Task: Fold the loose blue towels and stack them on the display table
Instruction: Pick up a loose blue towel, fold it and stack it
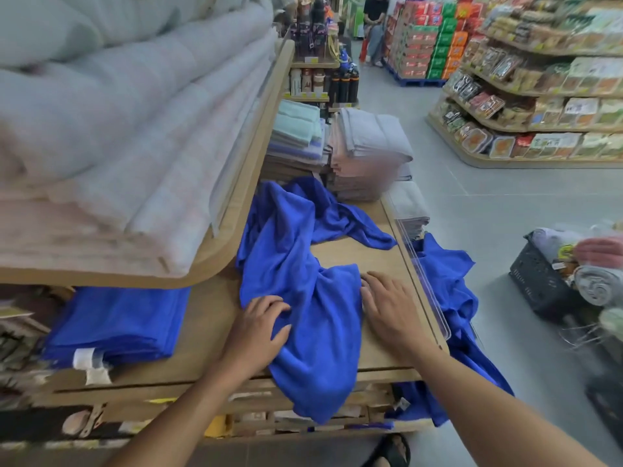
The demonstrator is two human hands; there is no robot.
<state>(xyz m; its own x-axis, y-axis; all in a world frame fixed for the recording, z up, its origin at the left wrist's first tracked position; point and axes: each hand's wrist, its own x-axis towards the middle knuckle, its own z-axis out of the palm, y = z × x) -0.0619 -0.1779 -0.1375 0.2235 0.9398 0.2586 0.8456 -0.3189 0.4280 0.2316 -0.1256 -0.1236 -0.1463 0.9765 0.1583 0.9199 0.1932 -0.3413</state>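
Head view: left hand [259,326] and right hand [387,308] rest spread on the crumpled blue towel [303,291] draped over the wooden surface [357,251]; best to smooth it outward, find its corners, then fold it for the folded blue stack [114,325]

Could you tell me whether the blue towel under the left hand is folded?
Unfolded: the blue towel lies crumpled, one end hanging over the table edge.

bare tabletop [354,254] beyond crumpled blue towel [303,298], overhanging shelf [215,261] left
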